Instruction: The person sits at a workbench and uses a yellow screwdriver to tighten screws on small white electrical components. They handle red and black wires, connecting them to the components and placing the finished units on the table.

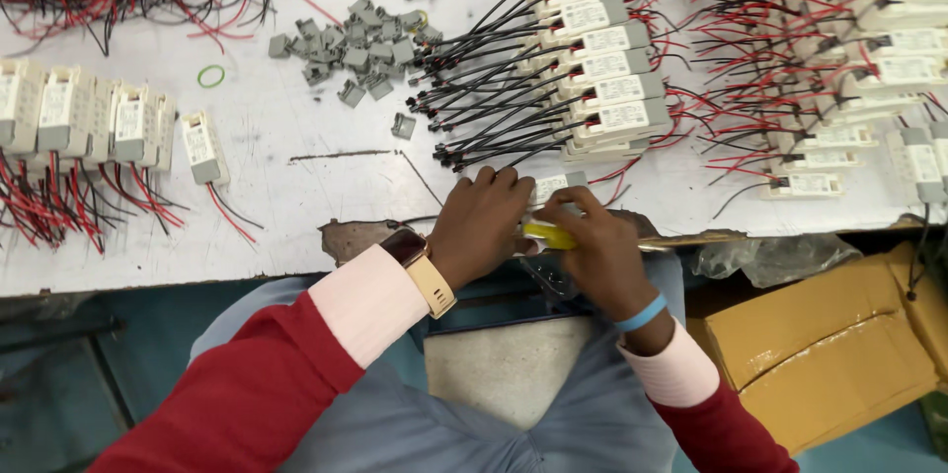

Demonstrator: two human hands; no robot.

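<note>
At the tabletop's (286, 147) near edge, both hands pinch a small white driver box (555, 184) — left hand (481, 226) steadying, right hand (597, 251) gripping a yellow tool (548, 234). Light, rigid plastic; hold the casing — not the wires.

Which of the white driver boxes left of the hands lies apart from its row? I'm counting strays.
The white driver box lying alone, just right of the packed row, with its red and black leads trailing toward the table edge.

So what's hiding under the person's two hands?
A white driver box pokes out above the left hand, and a yellow tool shows beside the right hand. The rest is covered.
</note>
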